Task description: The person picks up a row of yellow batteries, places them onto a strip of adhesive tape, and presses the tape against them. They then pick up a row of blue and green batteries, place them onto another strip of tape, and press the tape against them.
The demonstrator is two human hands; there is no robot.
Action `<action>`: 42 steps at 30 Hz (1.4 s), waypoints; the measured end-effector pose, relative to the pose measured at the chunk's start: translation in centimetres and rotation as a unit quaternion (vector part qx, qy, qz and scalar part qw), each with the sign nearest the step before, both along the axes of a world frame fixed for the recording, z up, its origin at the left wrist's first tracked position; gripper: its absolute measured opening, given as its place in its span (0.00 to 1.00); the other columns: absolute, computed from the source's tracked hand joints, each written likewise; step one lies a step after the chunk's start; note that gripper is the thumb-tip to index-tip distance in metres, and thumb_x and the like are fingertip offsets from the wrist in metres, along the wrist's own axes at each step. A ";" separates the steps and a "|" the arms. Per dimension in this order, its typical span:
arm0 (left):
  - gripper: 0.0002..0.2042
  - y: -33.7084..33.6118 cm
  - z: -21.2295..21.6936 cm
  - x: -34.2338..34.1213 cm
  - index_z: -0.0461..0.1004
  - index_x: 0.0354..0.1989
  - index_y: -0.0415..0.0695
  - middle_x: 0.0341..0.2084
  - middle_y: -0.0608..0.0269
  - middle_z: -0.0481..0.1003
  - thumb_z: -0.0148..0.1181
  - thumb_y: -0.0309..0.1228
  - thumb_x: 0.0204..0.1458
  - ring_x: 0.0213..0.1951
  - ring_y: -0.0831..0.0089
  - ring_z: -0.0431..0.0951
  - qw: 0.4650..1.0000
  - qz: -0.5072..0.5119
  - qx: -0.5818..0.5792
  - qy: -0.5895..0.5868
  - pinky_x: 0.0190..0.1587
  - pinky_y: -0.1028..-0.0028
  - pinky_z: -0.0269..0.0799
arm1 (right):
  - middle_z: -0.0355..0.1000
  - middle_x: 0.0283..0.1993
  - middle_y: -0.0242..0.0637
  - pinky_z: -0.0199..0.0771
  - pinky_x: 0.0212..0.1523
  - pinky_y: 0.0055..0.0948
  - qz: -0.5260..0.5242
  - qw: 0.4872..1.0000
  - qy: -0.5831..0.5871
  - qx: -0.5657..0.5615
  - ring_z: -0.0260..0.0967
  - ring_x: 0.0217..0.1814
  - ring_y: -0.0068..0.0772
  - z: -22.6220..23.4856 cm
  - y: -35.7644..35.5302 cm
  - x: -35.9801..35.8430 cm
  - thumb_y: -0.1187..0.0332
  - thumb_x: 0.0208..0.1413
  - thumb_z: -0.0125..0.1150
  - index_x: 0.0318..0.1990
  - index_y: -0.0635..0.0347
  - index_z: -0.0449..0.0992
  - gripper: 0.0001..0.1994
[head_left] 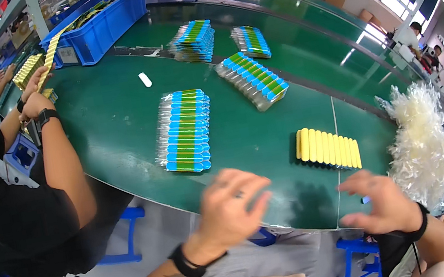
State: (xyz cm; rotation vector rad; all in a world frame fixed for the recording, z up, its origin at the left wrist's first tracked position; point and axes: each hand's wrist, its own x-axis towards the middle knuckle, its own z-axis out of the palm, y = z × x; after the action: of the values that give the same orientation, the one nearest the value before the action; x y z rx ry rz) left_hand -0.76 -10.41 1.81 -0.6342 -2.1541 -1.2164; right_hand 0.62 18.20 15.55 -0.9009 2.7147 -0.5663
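Both of the person's hands hang over the near edge of the dark green conveyor belt, blurred by motion. The left hand has its fingers spread wide and loose, palm down, gripping nothing; a ring sits on one finger and a black band circles the wrist. The right hand is also palm down with fingers extended toward the left, and it holds nothing that can be made out, though a small blue speck shows just beside its fingers. The two hands are apart, with bare belt between them.

Closest to the right hand, slightly farther up the belt, lies a row of yellow cylindrical tubes set side by side, touching one another. To its right, at the belt's edge, sits a heap of clear crinkled plastic wrappers. Ahead of the left hand, well apart from it, rests a neat stack of blue, green and yellow packaged tubes lying in a column. Three more such stacks sit farther along: one slanted near the middle and two beyond it. A small white oblong piece lies alone on the belt.

On the left, a co-worker in a black shirt holds a gold-coloured strip up with raised hands. Behind stands a blue plastic crate.
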 end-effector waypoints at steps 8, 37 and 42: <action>0.23 -10.5 3.0 -2.6 0.78 0.49 0.44 0.52 0.58 0.75 0.73 0.35 0.43 0.57 0.52 0.71 0.939 0.096 -0.330 -0.026 0.59 0.55 0.64 | 0.59 0.70 0.55 0.80 0.48 0.45 0.164 0.979 0.103 0.067 0.76 0.51 0.57 -6.5 -11.2 -3.6 0.50 0.52 0.69 0.68 0.66 0.61 0.41; 0.13 -12.8 2.8 -4.7 0.81 0.44 0.40 0.44 0.57 0.81 0.65 0.33 0.54 0.53 0.57 0.75 0.949 0.028 -0.294 -0.107 0.58 0.59 0.65 | 0.63 0.65 0.59 0.81 0.45 0.46 0.151 0.970 0.181 0.064 0.77 0.48 0.56 -9.3 -15.2 -5.7 0.48 0.52 0.69 0.70 0.49 0.63 0.39; 0.08 -12.2 2.7 -5.2 0.82 0.42 0.39 0.39 0.60 0.82 0.59 0.28 0.58 0.51 0.56 0.76 0.958 0.039 -0.256 -0.120 0.58 0.59 0.65 | 0.68 0.53 0.57 0.82 0.38 0.40 0.136 0.978 0.151 0.045 0.78 0.42 0.52 -8.9 -15.8 -6.6 0.51 0.51 0.71 0.70 0.47 0.62 0.40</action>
State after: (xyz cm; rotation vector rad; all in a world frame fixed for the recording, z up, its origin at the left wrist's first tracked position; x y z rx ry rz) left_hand -5.92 -22.61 4.53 -0.6244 -2.7042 -0.7157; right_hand -5.96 2.35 6.63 -1.4035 2.7738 -0.2658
